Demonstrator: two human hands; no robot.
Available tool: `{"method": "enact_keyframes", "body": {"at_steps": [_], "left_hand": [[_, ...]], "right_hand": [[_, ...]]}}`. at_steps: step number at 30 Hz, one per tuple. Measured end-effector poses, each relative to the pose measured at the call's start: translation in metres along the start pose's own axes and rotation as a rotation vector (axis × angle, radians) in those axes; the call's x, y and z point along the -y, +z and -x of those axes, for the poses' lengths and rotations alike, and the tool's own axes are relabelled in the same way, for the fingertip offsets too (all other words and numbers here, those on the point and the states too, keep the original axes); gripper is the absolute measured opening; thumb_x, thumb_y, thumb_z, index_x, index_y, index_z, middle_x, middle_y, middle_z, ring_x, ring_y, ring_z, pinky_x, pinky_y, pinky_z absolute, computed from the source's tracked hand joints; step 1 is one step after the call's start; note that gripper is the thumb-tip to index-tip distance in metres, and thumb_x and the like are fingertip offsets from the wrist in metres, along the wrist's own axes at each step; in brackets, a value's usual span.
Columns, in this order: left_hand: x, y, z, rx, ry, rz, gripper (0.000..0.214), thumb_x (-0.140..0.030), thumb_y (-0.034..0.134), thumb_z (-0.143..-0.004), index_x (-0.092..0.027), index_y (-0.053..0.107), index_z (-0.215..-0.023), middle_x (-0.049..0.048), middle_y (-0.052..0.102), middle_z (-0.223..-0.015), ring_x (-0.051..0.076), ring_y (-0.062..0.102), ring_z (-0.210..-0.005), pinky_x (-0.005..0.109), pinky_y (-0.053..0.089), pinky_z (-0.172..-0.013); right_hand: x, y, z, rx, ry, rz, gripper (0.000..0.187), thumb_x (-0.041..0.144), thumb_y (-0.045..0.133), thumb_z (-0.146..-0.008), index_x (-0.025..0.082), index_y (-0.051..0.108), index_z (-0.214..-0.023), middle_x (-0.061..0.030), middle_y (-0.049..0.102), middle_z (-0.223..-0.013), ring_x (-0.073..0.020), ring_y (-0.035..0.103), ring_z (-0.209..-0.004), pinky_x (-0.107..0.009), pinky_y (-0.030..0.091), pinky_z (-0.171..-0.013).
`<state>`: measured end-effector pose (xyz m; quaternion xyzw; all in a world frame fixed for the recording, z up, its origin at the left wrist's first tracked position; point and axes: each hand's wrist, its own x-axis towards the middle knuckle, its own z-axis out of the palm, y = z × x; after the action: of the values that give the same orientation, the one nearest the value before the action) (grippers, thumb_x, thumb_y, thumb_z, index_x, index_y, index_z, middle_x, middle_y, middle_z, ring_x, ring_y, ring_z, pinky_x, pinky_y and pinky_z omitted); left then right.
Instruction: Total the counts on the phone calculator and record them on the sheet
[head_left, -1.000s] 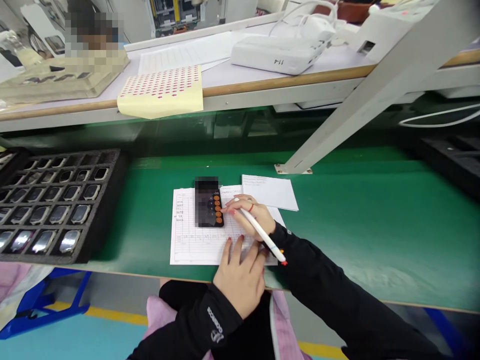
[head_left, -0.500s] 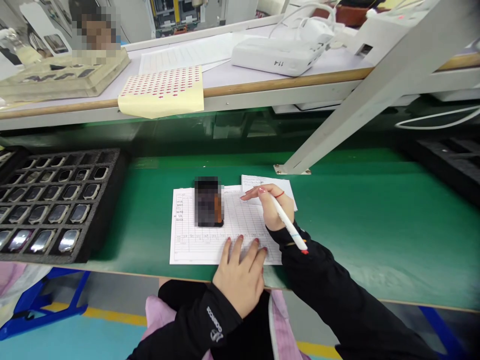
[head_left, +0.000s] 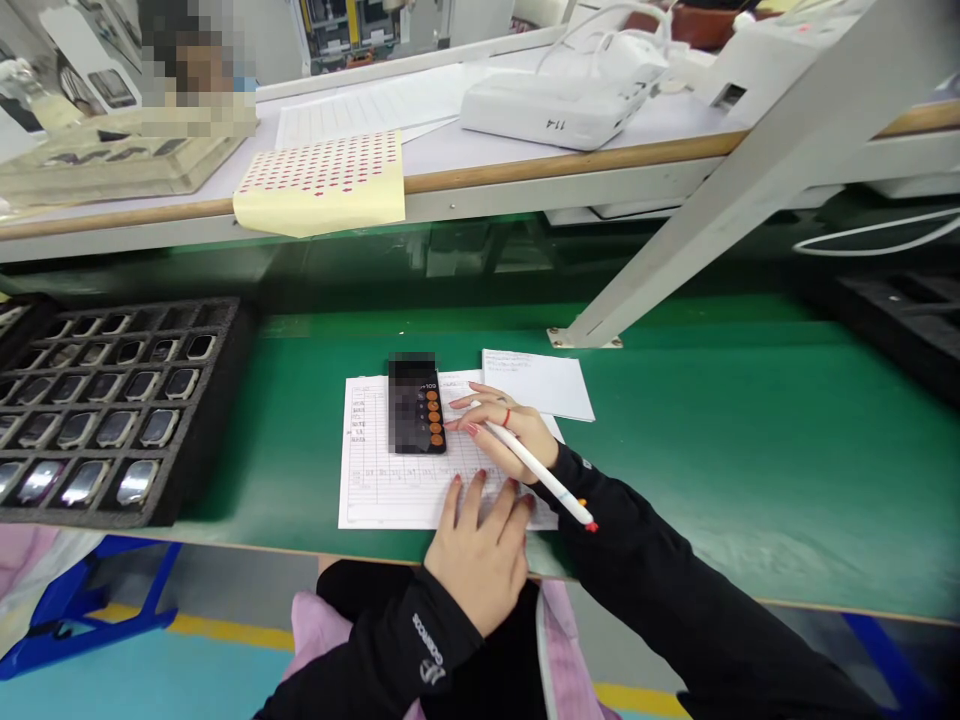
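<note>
A ruled paper form [head_left: 382, 480] lies on the green bench mat [head_left: 712, 430]. A black phone [head_left: 416, 405] showing orange calculator keys rests on the form's upper part. My left hand [head_left: 480, 550] lies flat on the form's lower edge, fingers spread. My right hand [head_left: 506, 425] holds a white pen [head_left: 540, 475] between its fingers, and its fingertips reach toward the phone's orange keys. A smaller white note [head_left: 540, 383] lies just beyond the right hand.
A black foam tray [head_left: 214, 400] with several small glossy devices sits at the left. Above, a shelf [head_left: 525, 180] carries a yellow sticker sheet [head_left: 322, 185] and a white box [head_left: 562, 105]. A slanted grey strut [head_left: 712, 200] meets the mat. Another person is at far left.
My right hand with the pen moved from the small note back down and left to the phone's keys. The left hand stayed put.
</note>
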<state>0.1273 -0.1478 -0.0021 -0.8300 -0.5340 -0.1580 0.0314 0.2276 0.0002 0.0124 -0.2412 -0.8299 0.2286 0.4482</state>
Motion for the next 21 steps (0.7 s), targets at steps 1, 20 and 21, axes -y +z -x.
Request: {"method": "enact_keyframes", "body": {"at_steps": [1, 20, 21], "left_hand": [[0.0, 0.0, 0.0001, -0.001, -0.001, -0.001, 0.045, -0.034, 0.04, -0.093, -0.024, 0.047, -0.137, -0.0023, 0.042, -0.146, 0.028, 0.038, -0.131, 0.046, 0.026, -0.112], [-0.0001, 0.0021, -0.0001, -0.021, -0.008, -0.001, 0.045, -0.034, 0.041, -0.093, -0.024, 0.048, -0.136, -0.0022, 0.043, -0.145, 0.027, 0.038, -0.131, 0.045, 0.027, -0.111], [-0.0002, 0.0025, 0.0001, -0.024, -0.008, -0.004, 0.045, -0.034, 0.041, -0.093, -0.024, 0.048, -0.136, -0.0024, 0.043, -0.145, 0.027, 0.038, -0.131, 0.045, 0.027, -0.111]], "right_hand": [[-0.0001, 0.0005, 0.0002, 0.002, 0.004, 0.0, 0.011, 0.018, 0.053, -0.085, 0.024, 0.062, -0.083, -0.0019, 0.074, -0.078, -0.0198, 0.069, -0.091, -0.047, 0.046, -0.101], [0.0003, -0.0028, 0.0016, 0.077, 0.022, -0.022, 0.013, 0.019, 0.052, -0.084, 0.024, 0.064, -0.085, -0.0025, 0.073, -0.079, -0.0204, 0.067, -0.091, -0.047, 0.045, -0.099], [0.0005, -0.0027, 0.0017, 0.087, 0.022, -0.027, 0.013, 0.02, 0.052, -0.084, 0.024, 0.064, -0.086, -0.0027, 0.073, -0.08, -0.0207, 0.067, -0.092, -0.047, 0.045, -0.099]]}}
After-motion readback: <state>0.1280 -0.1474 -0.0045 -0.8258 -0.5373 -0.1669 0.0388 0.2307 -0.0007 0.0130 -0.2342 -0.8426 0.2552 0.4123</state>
